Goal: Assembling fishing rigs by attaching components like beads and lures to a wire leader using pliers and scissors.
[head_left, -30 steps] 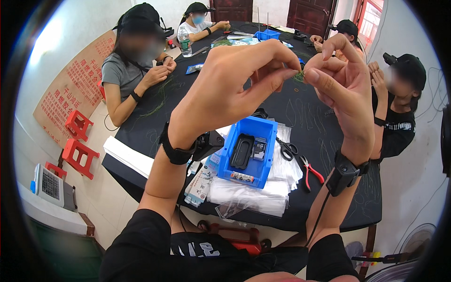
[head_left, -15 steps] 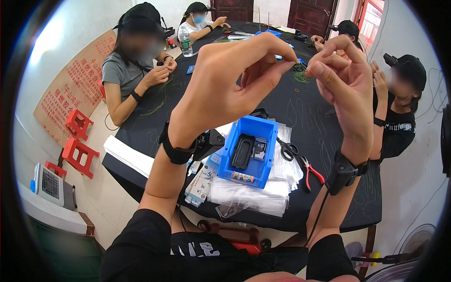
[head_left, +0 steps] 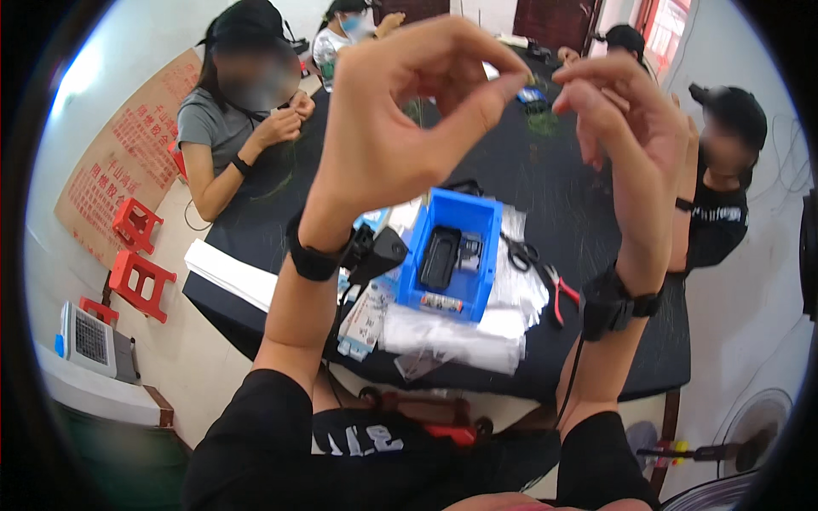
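My left hand (head_left: 400, 119) is raised above the table, its thumb and forefinger tips pressed together in a ring. Whatever may be between those tips is too thin or small to make out. Facing it across a small gap, my right hand (head_left: 635, 128) is held up with bent fingers and the thumb against a finger; what they hold, if anything, cannot be made out. Below and between the wrists stands a blue plastic bin (head_left: 492, 255), holding a black oblong case (head_left: 440, 258) and small packs. Beyond the hands, a green tangle of thread (head_left: 543, 125) lies on the black cloth.
Black-handled scissors (head_left: 521, 254) and red-handled pliers (head_left: 562, 298) lie right of the bin. Clear plastic sleeves (head_left: 456, 341) are in front of it, white sheets (head_left: 230, 274) at the left edge. Other people sit around the black-covered table (head_left: 341, 157); red stools (head_left: 141, 285) stand left.
Both hands have risen a little in the picture, and the gap between their fingertips has widened. My right forefinger has straightened somewhat. The table and bin appear slightly shifted with the view.
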`<state>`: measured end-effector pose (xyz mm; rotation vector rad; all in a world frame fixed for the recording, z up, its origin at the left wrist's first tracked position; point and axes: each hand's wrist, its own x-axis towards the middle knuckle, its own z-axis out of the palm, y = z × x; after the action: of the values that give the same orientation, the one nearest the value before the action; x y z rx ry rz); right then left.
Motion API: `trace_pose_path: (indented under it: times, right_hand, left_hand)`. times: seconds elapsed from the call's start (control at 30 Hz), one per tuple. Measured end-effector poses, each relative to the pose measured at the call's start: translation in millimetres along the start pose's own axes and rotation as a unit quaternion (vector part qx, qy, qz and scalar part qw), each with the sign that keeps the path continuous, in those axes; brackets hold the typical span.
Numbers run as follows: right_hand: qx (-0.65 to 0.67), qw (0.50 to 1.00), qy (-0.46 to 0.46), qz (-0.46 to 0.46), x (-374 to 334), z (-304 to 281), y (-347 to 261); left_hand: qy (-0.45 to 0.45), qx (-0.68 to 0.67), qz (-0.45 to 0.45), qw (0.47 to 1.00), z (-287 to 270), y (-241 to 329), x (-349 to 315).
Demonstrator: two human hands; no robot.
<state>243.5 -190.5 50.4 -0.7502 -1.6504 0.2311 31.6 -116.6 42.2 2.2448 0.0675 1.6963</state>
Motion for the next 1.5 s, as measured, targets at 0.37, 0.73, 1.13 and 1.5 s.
trace_pose_path:
  times: [0.37, 0.73, 1.13, 1.5]
  right_hand:
    - [-0.476, 0.805, -0.232, 0.269, -108, -57, 47]
    - [-0.507, 0.77, -0.237, 0.307, -207, -39, 55]
    - [-0.429, 0.815, -0.095, 0.378, -184, -50, 31]
    - [0.054, 0.978, 0.198, 0.022, -51, 5, -11]
  left_hand:
    - [-0.01, -0.012, 0.051, 0.999, 6, -19, 0]
    - [-0.049, -0.021, -0.034, 0.998, -6, 1, 5]
    - [-0.036, -0.079, -0.125, 0.988, -22, 20, 8]
    - [0.056, -0.089, -0.07, 0.992, -14, 9, 4]
